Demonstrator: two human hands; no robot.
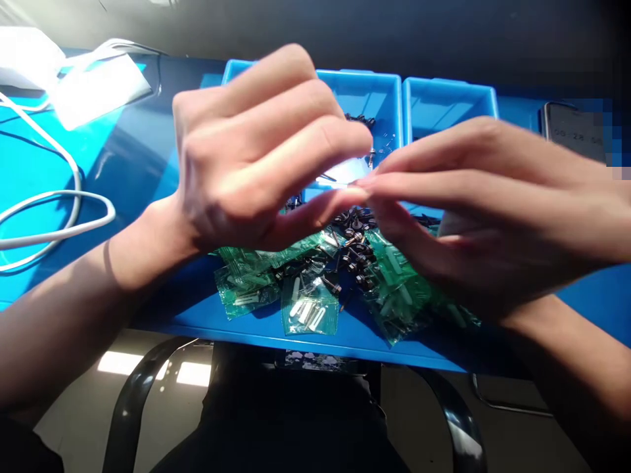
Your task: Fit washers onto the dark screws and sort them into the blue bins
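Left hand (251,157), curled, met right hand (493,210) tip to tip — any grip unclear — with packets (309,309) apparently filled, screws (357,253) still loose on the bench (355,338).

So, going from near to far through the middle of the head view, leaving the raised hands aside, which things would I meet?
Dark-clothed lap, front edge of the blue table, green-edged plastic packet with white plugs, pile of loose screws, blue plastic bin.

The blue table (142,157) bears bins (359,75), loose screws (359,253), green packets (309,310), a white cable (49,234).
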